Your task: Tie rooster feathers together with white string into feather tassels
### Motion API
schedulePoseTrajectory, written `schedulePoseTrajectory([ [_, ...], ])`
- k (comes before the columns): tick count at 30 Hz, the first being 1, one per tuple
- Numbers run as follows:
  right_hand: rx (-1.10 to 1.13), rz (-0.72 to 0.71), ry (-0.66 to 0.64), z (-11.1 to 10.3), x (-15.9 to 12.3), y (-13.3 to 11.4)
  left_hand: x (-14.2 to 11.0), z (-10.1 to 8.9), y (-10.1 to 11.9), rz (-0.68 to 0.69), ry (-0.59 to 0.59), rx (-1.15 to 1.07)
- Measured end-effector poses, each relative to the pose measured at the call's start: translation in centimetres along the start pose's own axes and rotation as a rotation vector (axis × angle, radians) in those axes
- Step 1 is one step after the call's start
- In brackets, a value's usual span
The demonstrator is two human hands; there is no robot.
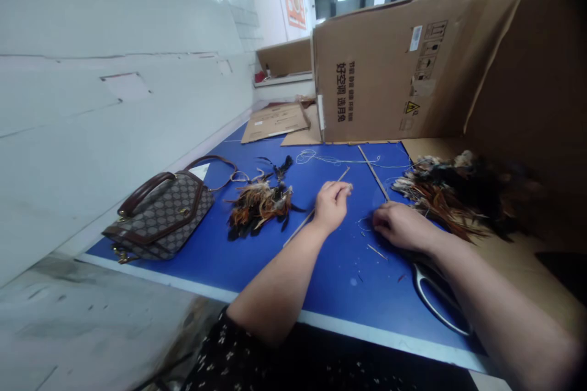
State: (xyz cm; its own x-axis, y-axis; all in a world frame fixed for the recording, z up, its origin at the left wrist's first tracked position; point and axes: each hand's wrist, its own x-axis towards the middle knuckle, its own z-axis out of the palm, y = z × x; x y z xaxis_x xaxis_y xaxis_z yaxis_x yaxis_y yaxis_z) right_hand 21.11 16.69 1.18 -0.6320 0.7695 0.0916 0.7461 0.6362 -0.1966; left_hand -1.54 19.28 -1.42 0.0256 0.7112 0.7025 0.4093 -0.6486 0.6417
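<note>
Mid fiddly fingertip work among feathers, I'd guess. Left hand: fingertips bunched together, can't tell if pinching anything. Right hand: fingers curled low over blue tabletop, grip hidden. Feather clump left of left fingers, well apart; darker feather pile beyond right fingers, off to right. Next move calls for careful fingertips imo, scissors handle sitting near right wrist.

A loose bundle of brown and black feathers is lying on the blue bench. A thin stick is running diagonally behind the left hand; scissors are lying partly hidden by the right forearm.
</note>
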Motion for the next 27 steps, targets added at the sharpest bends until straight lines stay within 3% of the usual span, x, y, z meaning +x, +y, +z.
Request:
schedulePoseTrajectory([
  [4, -0.014, -0.017, -0.015, -0.8, -0.3, 0.1, 0.0, 0.0, -0.5, 0.010, -0.014, 0.020],
  [12, 0.156, -0.094, -0.300, -1.3, -0.8, -1.8, 0.0, 0.1, -1.2, -0.026, -0.016, 0.024],
  [19, 0.135, -0.181, -0.207, -0.2, -1.1, -1.8, 0.0, 0.1, -0.8, -0.036, -0.034, 0.024],
  [23, 0.212, -0.185, -0.154, 0.0, -1.0, -1.5, 0.2, -0.4, 0.0, 0.001, 0.013, 0.098],
  [27, 0.367, -0.103, 0.046, -0.1, -0.4, -0.5, 0.5, -0.7, 1.0, -0.010, 0.063, 0.091],
])
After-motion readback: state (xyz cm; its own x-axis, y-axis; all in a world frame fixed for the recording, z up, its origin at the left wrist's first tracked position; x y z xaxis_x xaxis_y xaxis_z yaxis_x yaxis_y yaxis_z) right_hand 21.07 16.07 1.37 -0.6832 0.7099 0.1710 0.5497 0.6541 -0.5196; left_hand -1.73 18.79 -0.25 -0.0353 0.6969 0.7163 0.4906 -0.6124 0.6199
